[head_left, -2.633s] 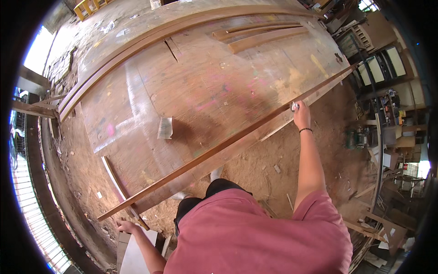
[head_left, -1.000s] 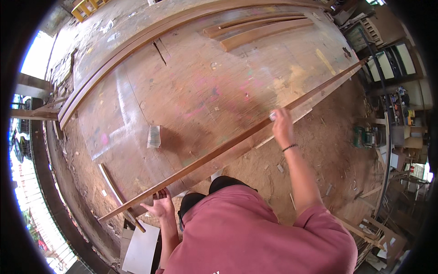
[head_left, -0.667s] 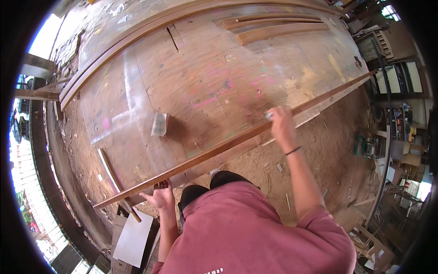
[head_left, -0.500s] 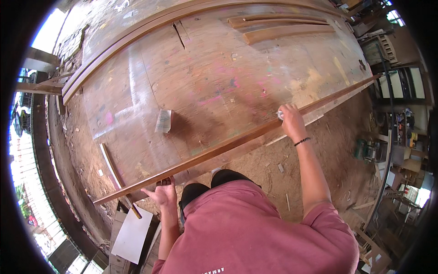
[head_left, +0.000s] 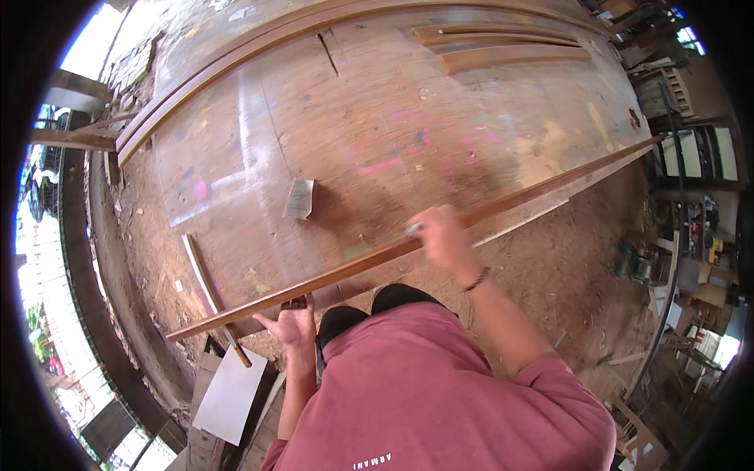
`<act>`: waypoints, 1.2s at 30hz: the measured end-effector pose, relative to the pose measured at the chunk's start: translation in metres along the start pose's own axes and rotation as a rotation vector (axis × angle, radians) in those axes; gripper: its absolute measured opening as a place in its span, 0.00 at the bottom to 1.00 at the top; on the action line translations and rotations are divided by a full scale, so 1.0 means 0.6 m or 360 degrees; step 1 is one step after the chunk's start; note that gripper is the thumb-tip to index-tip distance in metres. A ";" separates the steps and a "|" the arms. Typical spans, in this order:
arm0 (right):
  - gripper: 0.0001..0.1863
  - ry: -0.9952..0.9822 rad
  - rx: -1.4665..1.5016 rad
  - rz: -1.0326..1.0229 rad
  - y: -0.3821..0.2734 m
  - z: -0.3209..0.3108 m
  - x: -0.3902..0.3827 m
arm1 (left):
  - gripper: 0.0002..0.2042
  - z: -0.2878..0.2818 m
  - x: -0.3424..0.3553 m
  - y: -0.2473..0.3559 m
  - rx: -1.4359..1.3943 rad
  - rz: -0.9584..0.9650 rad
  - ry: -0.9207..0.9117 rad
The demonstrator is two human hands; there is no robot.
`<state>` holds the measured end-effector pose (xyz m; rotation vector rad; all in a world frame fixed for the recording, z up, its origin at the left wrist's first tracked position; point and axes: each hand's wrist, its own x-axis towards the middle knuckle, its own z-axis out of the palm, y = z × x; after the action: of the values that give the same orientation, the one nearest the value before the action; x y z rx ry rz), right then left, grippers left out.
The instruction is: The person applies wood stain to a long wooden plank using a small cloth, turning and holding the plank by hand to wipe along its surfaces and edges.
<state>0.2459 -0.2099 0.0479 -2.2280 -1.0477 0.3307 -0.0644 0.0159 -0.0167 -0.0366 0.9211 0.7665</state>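
A long, narrow brown wooden strip (head_left: pixel 345 273) runs slantwise along the near edge of the worktable, from lower left to upper right. My left hand (head_left: pixel 292 326) is at its near left part, palm up, with the thumb out and the fingers reaching to its underside, partly hidden. My right hand (head_left: pixel 448 245), blurred by motion, is closed on a small whitish wad (head_left: pixel 414 229) at the strip's middle. A folded piece of sandpaper-like sheet (head_left: pixel 300 199) stands on the tabletop beyond the strip.
The paint-stained worktable (head_left: pixel 259 204) carries long wooden mouldings (head_left: pixel 236 59) along its far side and shorter wood pieces (head_left: pixel 514 56) at the far right. A thin stick (head_left: pixel 206 275) crosses beneath the strip's left end. A white board (head_left: pixel 228 396) lies at lower left.
My right hand has slid left and nearer along the strip with the whitish wad. My left hand keeps its place at the strip. The whole view has shifted slightly.
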 end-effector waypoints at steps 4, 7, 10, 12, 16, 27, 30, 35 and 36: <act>0.06 0.0337 -0.0188 0.0284 0.114 -0.110 -0.039 | 0.53 -0.005 0.001 0.004 0.0007 -0.0034 0.0060; 0.07 0.0336 0.0066 0.0493 0.125 -0.100 -0.086 | 0.53 0.000 -0.001 0.003 0.0042 -0.0036 0.0042; 0.10 0.0386 0.0063 0.0268 0.092 -0.041 -0.108 | 0.52 0.011 -0.006 0.001 0.0071 -0.0053 0.0012; 0.12 0.0318 0.0059 -0.0070 0.049 0.007 -0.095 | 0.52 0.010 -0.005 0.007 0.0062 -0.0087 0.0016; 0.14 0.0178 0.0340 -0.0144 -0.025 0.098 -0.075 | 0.53 -0.007 0.008 0.012 0.0033 -0.0087 0.0068; 0.06 0.0171 -0.0114 0.0158 0.062 -0.015 -0.029 | 0.55 -0.007 0.003 0.006 0.0047 -0.0033 -0.0002; 0.08 -0.0098 0.0110 -0.0065 0.012 0.057 -0.001 | 0.55 -0.015 0.007 0.003 0.0050 -0.0019 -0.0049; 0.08 -0.0363 0.0298 -0.0158 -0.058 0.102 0.040 | 0.54 -0.012 0.006 -0.009 0.0164 0.0097 -0.0083; 0.08 -0.0370 0.0344 -0.0217 -0.051 0.101 0.044 | 0.54 -0.012 0.008 -0.011 0.0157 0.0119 -0.0073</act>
<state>0.2162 -0.1486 0.0227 -1.9478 -1.2169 0.6237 -0.0638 0.0115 -0.0261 0.1018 0.9192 0.7871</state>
